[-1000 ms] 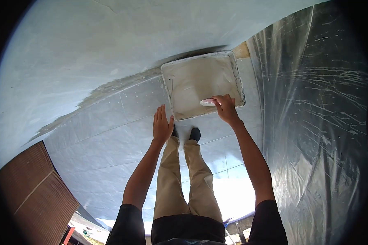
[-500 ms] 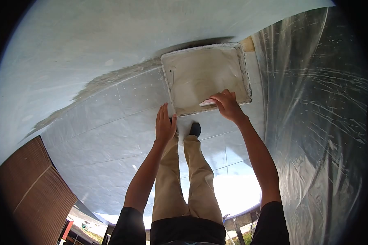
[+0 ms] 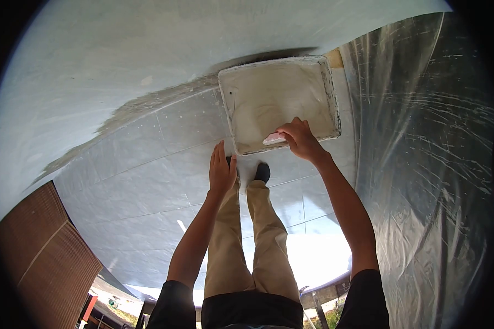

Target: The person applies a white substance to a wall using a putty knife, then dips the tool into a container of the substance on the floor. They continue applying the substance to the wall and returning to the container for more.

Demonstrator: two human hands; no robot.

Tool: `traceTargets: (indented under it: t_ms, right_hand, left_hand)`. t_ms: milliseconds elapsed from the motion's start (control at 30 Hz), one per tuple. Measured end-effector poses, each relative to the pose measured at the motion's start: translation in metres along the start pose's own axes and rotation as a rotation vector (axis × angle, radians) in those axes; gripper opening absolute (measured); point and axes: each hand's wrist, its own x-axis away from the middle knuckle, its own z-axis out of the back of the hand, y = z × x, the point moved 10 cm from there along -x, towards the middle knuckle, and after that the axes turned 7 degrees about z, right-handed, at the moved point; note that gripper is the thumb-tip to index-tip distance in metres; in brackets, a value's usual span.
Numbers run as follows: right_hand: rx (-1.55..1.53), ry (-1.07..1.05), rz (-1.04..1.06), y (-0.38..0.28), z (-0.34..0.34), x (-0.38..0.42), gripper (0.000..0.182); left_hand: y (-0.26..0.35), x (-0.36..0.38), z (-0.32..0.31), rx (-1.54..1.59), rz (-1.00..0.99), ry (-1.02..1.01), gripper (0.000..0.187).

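A rectangular tray [image 3: 336, 112] stands at the foot of the wall, its rim crusted with dried material. Smooth beige-grey paste [image 3: 274, 93] covers its inside. Over the tray's near edge, my right hand [image 3: 299, 137] is closed around a flat, pale pink tool [image 3: 274, 138], whose exact kind I cannot make out. The tool's broad face shows, and its free end points left. My left hand [image 3: 222, 170] is just off the tray's near left corner, fingers stretched out, holding nothing.
A pale wall [image 3: 121, 60] curves across the top, with a darker grey band along its base. Large grey floor tiles [image 3: 142, 164] lie below. Clear plastic sheeting [image 3: 422, 164] hangs at right. Brown ribbed material [image 3: 49, 241] stands at lower left. My shoe [image 3: 262, 172] is close to the tray.
My right hand has moved slightly left and turned, so more of the pink tool's face shows. My left hand has barely moved.
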Motion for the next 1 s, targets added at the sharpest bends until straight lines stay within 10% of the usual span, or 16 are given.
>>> traceTargets:
  t_ms: [1000]
  right_hand:
    - [0.288,-0.322,-0.226,0.051,0.05,-0.007,0.019]
  left_hand:
    - [0.008,-0.005,0.021,0.002,-0.035,0.027,0.056]
